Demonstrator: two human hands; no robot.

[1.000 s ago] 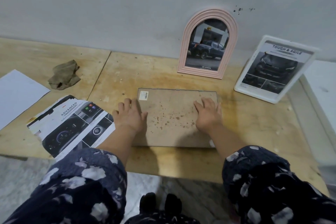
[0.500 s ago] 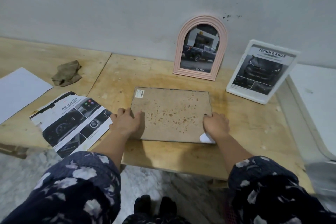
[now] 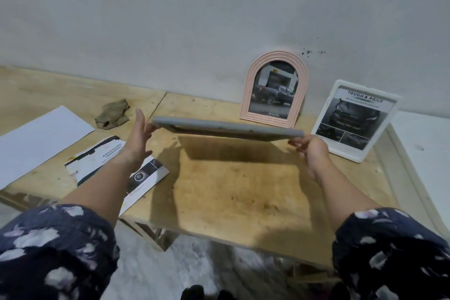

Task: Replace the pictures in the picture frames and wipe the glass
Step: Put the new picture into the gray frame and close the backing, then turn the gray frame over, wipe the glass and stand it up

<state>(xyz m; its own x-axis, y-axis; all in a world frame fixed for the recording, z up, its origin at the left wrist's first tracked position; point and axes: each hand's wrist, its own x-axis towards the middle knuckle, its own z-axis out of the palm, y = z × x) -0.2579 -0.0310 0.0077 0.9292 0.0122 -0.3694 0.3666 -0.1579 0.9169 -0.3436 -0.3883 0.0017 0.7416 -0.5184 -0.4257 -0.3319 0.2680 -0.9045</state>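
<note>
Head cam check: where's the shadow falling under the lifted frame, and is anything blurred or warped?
Head view: the gray frame casts a dark shadow on the table directly beneath; sleeves and floor at the bottom edge are motion-blurred; the wide-angle lens bows the table's edges; no glare visible.

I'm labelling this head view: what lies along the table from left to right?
White sheet → crumpled cloth → left hand → grey frame held in the air → right hand → white frame. The brochure and the pink arched frame overlap others, so I leave them out.
</note>
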